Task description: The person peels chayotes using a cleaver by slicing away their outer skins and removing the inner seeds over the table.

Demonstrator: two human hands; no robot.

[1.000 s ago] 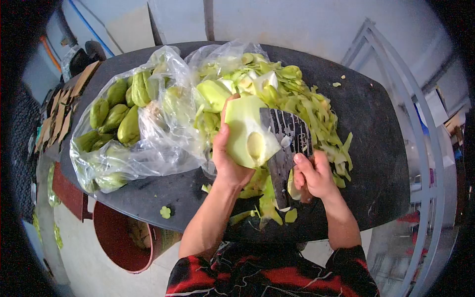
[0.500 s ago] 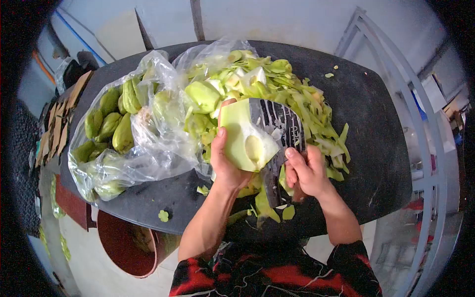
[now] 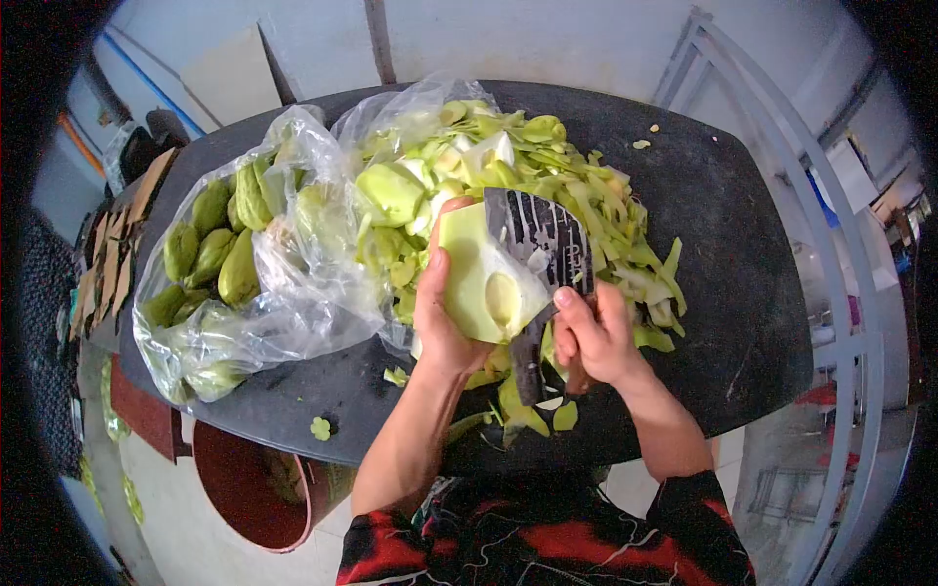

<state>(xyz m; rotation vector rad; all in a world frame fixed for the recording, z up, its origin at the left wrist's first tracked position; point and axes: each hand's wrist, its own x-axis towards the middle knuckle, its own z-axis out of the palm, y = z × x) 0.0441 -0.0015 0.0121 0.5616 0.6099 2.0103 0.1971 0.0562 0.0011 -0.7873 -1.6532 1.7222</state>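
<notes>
My left hand [image 3: 445, 327] is wrapped around a peeled, pale green chayote [image 3: 471, 278], thumb along its near left side. A cut face shows white flesh and the oval seed [image 3: 502, 298] in the middle. My right hand [image 3: 604, 337] grips the handle of a broad, dark-bladed knife [image 3: 521, 223] with pale smears on it. The blade stands upright against the right side of the chayote, and most of the handle is hidden by my fingers. Behind both hands lies a heap of green peelings [image 3: 616, 215], with cut chayote pieces [image 3: 391, 192] at its left.
A clear plastic bag [image 3: 327, 303] with several unpeeled chayotes [image 3: 237, 269] sits on the left of the dark table [image 3: 723, 293]. Below the table's left edge stands a reddish-brown bucket [image 3: 230, 488]. Grey metal rails [image 3: 848, 391] rise at the right.
The view has shifted slightly. The knife blade sits a little farther left against the chayote. Both hands keep the same grip.
</notes>
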